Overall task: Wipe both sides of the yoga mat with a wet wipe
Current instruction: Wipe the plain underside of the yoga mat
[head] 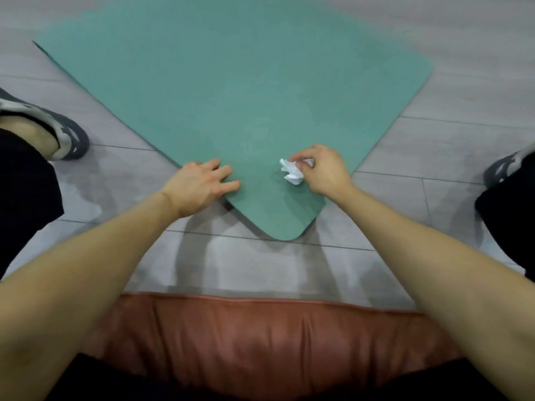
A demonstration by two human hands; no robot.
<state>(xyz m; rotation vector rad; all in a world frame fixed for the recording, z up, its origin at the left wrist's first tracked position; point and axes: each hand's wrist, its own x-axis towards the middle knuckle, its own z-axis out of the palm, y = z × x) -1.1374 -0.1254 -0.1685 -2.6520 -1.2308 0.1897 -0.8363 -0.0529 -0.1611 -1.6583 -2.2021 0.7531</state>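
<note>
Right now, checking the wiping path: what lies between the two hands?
Head view: only bare green yoga mat between the left hand and the right hand, which pinches the wet wipe.

Left hand (202, 180): flat on the yoga mat (231, 91) edge
Right hand (321, 169): pinches crumpled wet wipe (291, 171) on mat

yoga mat (231, 96): matt foam | wet wipe (291, 171): crumpled cloth | floor (463, 140): smooth tile
</note>
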